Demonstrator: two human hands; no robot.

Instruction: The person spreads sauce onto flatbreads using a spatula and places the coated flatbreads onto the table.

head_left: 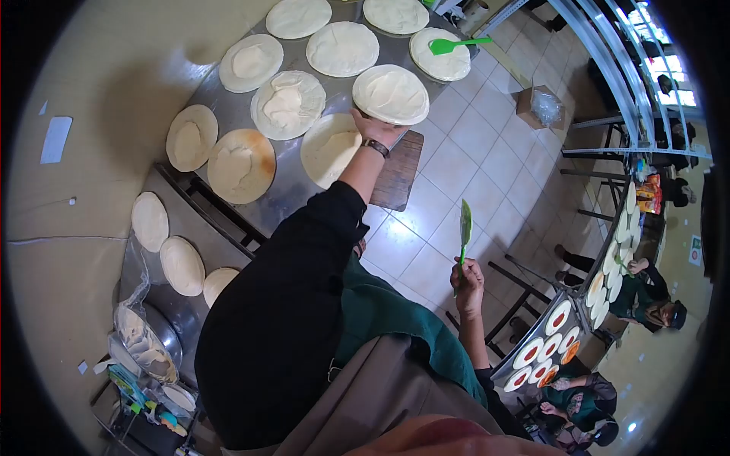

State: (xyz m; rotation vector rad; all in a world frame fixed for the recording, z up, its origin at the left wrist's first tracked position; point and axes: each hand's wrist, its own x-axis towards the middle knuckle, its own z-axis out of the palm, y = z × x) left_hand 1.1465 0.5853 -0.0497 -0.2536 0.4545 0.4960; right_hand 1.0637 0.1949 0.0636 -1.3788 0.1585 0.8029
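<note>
A round dough base (390,94) spread with white cream rests on my left hand (378,129), which grips its near edge with the fingers hidden underneath. It is raised over the edge of the metal table. My right hand (469,287) is closed around the handle of a green spatula (465,225), held upright over the floor with some cream on its blade. Beside the left hand lies a partly covered base (328,150). Another base (288,105) carries a heap of cream. A second green spatula (449,46) lies across a coated base (439,61).
A wooden board (400,173) juts from the table's near corner. At lower left, a steel bowl (163,334) with a cream-filled plastic bag stands near plain bases (182,266). To the right, people work at tables with red-topped bases (549,348). A cardboard box (541,107) sits on the tiles.
</note>
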